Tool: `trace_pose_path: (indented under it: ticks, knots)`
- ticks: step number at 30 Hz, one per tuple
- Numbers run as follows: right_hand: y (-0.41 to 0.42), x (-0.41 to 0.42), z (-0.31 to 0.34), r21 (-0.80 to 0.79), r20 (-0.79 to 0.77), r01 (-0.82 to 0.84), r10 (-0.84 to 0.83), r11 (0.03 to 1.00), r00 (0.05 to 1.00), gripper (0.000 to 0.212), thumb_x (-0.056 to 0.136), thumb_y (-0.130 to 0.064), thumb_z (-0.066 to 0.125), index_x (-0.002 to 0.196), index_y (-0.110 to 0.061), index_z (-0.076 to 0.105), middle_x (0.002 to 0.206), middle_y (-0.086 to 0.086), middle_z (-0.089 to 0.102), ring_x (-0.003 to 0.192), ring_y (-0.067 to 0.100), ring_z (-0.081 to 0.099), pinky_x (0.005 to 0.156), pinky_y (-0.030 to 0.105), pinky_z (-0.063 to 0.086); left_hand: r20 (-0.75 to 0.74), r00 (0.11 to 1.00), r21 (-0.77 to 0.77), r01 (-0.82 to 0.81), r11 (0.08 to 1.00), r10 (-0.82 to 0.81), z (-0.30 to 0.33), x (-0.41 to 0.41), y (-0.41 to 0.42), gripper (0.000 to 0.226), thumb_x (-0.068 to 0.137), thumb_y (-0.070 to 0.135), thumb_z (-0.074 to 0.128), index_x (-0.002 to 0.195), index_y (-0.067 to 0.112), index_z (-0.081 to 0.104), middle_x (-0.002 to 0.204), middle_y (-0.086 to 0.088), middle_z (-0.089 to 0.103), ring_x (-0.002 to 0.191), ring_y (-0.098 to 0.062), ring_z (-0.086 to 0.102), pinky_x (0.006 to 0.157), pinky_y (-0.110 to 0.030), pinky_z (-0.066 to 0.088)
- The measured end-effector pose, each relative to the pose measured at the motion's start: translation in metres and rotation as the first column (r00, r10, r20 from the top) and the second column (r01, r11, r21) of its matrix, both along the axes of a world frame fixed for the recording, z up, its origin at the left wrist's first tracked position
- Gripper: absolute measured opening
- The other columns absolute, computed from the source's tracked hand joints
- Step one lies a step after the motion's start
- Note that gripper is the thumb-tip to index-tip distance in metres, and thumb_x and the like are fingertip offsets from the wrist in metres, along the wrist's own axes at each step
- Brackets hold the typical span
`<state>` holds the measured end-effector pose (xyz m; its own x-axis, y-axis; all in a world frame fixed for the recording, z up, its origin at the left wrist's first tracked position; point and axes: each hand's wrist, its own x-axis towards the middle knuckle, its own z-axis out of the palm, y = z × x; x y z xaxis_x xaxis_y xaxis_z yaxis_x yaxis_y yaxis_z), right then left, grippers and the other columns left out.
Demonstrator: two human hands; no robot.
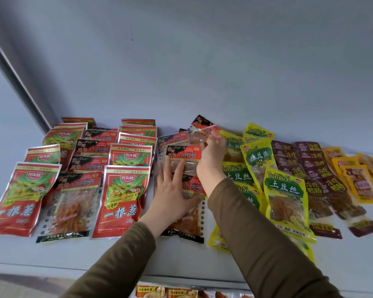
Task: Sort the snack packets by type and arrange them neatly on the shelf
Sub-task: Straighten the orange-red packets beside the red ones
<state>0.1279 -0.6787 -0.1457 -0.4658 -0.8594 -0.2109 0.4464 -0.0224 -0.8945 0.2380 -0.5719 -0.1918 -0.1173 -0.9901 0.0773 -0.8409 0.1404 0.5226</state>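
Snack packets lie in rows on a white shelf point(52, 252). Red packets point(121, 198) and clear packets with black-and-red labels point(71, 203) alternate on the left. In the middle is a row of the clear black-and-red packets point(187, 155). My left hand point(172, 194) presses flat on this row with fingers spread. My right hand point(213, 149) pinches the top of a tilted clear packet point(202, 125) at the back of the same row. Yellow-green packets point(284, 190) sit to the right.
Dark maroon packets point(314, 171) and orange-yellow packets point(362, 181) fill the shelf's right end. A grey-white wall rises behind the shelf. More packets point(181, 293) show on a lower level under the shelf's front edge.
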Motion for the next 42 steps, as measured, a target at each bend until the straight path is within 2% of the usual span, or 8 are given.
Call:
trace_pose_path:
  ticks: [6, 13, 17, 22, 27, 30, 38, 42]
  knots:
    - [-0.015, 0.005, 0.007, 0.090, -0.100, -0.096, 0.105, 0.991, 0.990, 0.050, 0.093, 0.004, 0.047, 0.141, -0.008, 0.049, 0.140, 0.012, 0.055, 0.126, 0.028, 0.056, 0.107, 0.044, 0.048, 0.028, 0.999, 0.129, -0.029, 0.991, 0.025, 0.004, 0.001, -0.007, 0.116, 0.074, 0.070, 0.073, 0.160, 0.037, 0.002, 0.170, -0.006, -0.013, 0.151, -0.045, 0.021, 0.118, -0.053, 0.031]
    - [-0.026, -0.010, 0.009, 0.166, -0.294, -0.186, 0.229, 0.968, 0.928, 0.045, 0.096, -0.010, 0.061, 0.135, -0.011, 0.037, 0.127, 0.015, 0.054, 0.109, 0.026, 0.059, 0.100, 0.046, 0.053, 0.042, 0.998, 0.057, 0.046, 0.997, -0.049, 0.001, 0.004, 0.008, 0.105, 0.076, 0.071, 0.070, 0.158, 0.044, 0.010, 0.170, 0.002, -0.001, 0.154, -0.032, 0.006, 0.123, -0.054, 0.019]
    - [-0.032, -0.016, 0.009, 0.263, -0.427, -0.393, 0.472, 0.881, 0.771, 0.063, 0.091, -0.039, 0.073, 0.138, -0.009, 0.044, 0.129, 0.009, 0.057, 0.113, 0.024, 0.057, 0.096, 0.040, 0.046, 0.080, 0.991, 0.032, 0.100, 0.994, -0.103, 0.000, 0.003, 0.016, 0.097, 0.080, 0.073, 0.065, 0.157, 0.047, 0.013, 0.170, 0.006, -0.001, 0.153, -0.028, 0.008, 0.124, -0.051, 0.021]
    - [-0.033, -0.010, 0.011, 0.325, -0.618, -0.449, 0.546, 0.833, 0.565, 0.074, 0.087, -0.018, 0.079, 0.146, -0.006, 0.037, 0.138, 0.009, 0.056, 0.129, 0.028, 0.055, 0.110, 0.047, 0.045, 0.137, 0.986, -0.013, 0.094, 0.996, -0.091, -0.001, 0.002, 0.018, 0.096, 0.081, 0.076, 0.060, 0.158, 0.046, 0.012, 0.170, 0.005, -0.002, 0.152, -0.023, 0.005, 0.125, -0.054, 0.017]
    - [-0.032, -0.024, 0.020, 0.297, -0.837, -0.386, 0.433, 0.874, 0.336, 0.061, 0.097, -0.016, 0.064, 0.152, -0.010, 0.037, 0.151, 0.008, 0.049, 0.131, 0.026, 0.054, 0.104, 0.039, 0.049, 0.148, 0.989, -0.043, 0.008, 0.999, -0.001, -0.009, 0.003, 0.024, 0.095, 0.083, 0.080, 0.049, 0.158, 0.043, 0.006, 0.170, 0.003, -0.004, 0.154, -0.025, -0.002, 0.124, -0.054, 0.017]
    - [-0.028, -0.039, 0.025, 0.309, -0.889, -0.356, 0.401, 0.882, 0.220, 0.031, 0.101, -0.021, 0.058, 0.131, -0.015, 0.058, 0.121, 0.004, 0.068, 0.103, 0.024, 0.068, 0.083, 0.037, 0.057, 0.154, 0.988, -0.091, -0.016, 0.996, 0.030, -0.012, 0.003, 0.025, 0.094, 0.084, 0.080, 0.045, 0.159, 0.040, 0.004, 0.170, 0.003, -0.010, 0.156, -0.027, -0.007, 0.124, -0.054, 0.016]
    - [-0.014, -0.045, 0.019, 0.483, -0.749, -0.401, 0.605, 0.778, 0.270, 0.023, 0.104, -0.023, 0.053, 0.120, -0.010, 0.062, 0.113, 0.012, 0.068, 0.094, 0.024, 0.065, 0.074, 0.033, 0.052, 0.089, 0.995, -0.116, -0.045, 0.992, 0.055, -0.008, -0.004, 0.024, 0.096, 0.088, 0.076, 0.051, 0.161, 0.032, 0.008, 0.171, 0.001, -0.006, 0.156, -0.024, -0.006, 0.126, -0.051, 0.014]
    - [-0.008, -0.043, 0.015, 0.483, -0.538, -0.501, 0.695, 0.718, 0.478, 0.016, 0.106, -0.017, 0.048, 0.112, -0.009, 0.060, 0.108, 0.010, 0.067, 0.093, 0.025, 0.067, 0.081, 0.035, 0.055, 0.026, 0.999, -0.063, -0.038, 0.997, 0.039, -0.004, -0.007, 0.022, 0.090, 0.091, 0.072, 0.049, 0.162, 0.034, 0.008, 0.171, 0.002, -0.007, 0.156, -0.021, -0.011, 0.126, -0.049, 0.005]
